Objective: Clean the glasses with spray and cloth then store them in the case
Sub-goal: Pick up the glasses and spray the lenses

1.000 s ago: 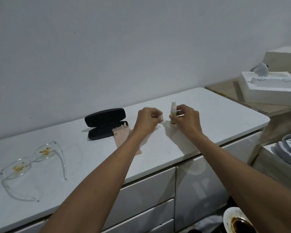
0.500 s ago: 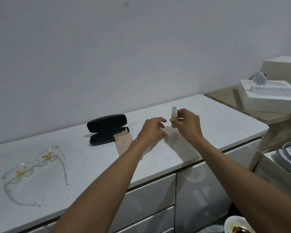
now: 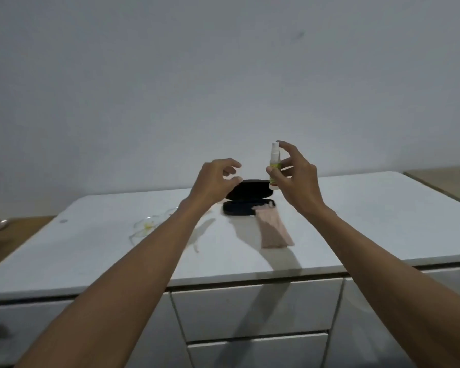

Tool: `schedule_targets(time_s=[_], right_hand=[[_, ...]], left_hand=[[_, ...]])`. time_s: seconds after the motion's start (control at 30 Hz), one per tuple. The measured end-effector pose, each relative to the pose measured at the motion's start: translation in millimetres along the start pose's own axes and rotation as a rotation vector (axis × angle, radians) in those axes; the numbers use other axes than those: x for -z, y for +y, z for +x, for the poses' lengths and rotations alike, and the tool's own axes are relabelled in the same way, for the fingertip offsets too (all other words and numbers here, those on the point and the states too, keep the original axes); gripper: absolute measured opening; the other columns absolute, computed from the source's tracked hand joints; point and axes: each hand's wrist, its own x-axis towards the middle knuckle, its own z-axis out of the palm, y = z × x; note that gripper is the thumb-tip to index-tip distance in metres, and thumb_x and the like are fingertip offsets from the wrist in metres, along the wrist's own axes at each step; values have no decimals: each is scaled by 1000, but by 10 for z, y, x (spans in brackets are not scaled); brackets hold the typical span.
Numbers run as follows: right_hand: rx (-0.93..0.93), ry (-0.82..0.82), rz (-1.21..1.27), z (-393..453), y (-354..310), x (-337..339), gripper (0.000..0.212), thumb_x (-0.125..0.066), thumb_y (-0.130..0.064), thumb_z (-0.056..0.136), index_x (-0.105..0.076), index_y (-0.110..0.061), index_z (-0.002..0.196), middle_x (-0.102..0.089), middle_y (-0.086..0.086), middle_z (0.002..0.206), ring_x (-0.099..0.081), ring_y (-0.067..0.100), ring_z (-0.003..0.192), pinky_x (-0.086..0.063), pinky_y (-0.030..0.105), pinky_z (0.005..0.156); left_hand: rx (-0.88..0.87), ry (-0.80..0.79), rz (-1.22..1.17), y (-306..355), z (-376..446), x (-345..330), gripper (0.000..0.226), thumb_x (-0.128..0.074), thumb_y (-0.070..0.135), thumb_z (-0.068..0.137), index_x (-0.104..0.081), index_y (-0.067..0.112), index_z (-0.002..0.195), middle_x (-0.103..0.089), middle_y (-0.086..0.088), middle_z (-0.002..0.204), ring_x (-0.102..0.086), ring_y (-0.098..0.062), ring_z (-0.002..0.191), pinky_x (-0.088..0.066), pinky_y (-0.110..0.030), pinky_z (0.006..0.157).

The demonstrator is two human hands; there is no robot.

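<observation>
Right hand has the spray bottle pinched between thumb and fingers around the label, lifted above the table just right of frame center. Index finger is raised near the nozzle, so my guess is it's about to press. The bottle stands upright, long axis vertical, nozzle on top; can't tell which way the spray hole faces.

Left hand is curled loosely beside it. There might be a clear cap between the fingertips, but it's too blurry, so I can't tell if that grip holds anything.

Behind the hands the black case lies open, long axis left to right. The pink cloth trails from it toward the camera. The clear glasses sit left of center, partly behind the left forearm, lenses smeared yellow, not cleaned yet.
</observation>
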Motion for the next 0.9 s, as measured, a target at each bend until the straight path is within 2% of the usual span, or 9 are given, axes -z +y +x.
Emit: schedule_targets(time_s=[0.2, 0.37, 0.53, 0.73, 0.9], right_hand=[[75, -102, 60, -100, -324, -618, 59, -72, -21, 90, -51, -38, 143, -68, -4, 86, -73, 21, 71, -61, 42, 77], [98, -148, 63, -202, -434, -1014, 56, -76, -23, 87, -55, -36, 137, -67, 2, 85, -73, 22, 67, -60, 29, 69], [93, -192, 42, -282, -442, -1265, 50, -75, -24, 87, -54, -35, 132, -64, -3, 79, -71, 23, 61, -61, 40, 64], [111, -190, 18, -330, -404, -1420, 53, -74, -20, 87, -51, -28, 135, -58, -2, 78, -62, 8, 54, -61, 41, 67], [111, -199, 34, -355, -363, -1435, 60, -74, -16, 88, -51, -27, 142, -54, -6, 77, -59, -1, 52, -61, 38, 65]], left_hand=[[105, 138, 110, -620, -514, 885, 23, -72, 17, 87, -75, 22, 109, -75, 1, 102, -67, -13, 100, -53, -32, 92], [203, 199, 203, -1091, -1029, 1269, 34, -61, 4, 88, -75, 26, 110, -73, 2, 109, -66, -14, 101, -53, -35, 95], [206, 104, 269, -1392, -1381, 1375, 51, -59, -6, 79, -74, 29, 113, -69, 2, 115, -62, -17, 104, -53, -38, 93], [130, 127, 258, -1528, -1494, 1276, 35, -78, 4, 80, -76, 23, 110, -70, 4, 109, -65, -16, 95, -57, -34, 86], [122, 196, 277, -1587, -1479, 1147, 30, -78, 6, 82, -77, 17, 110, -74, 0, 111, -69, -21, 98, -58, -40, 86]])
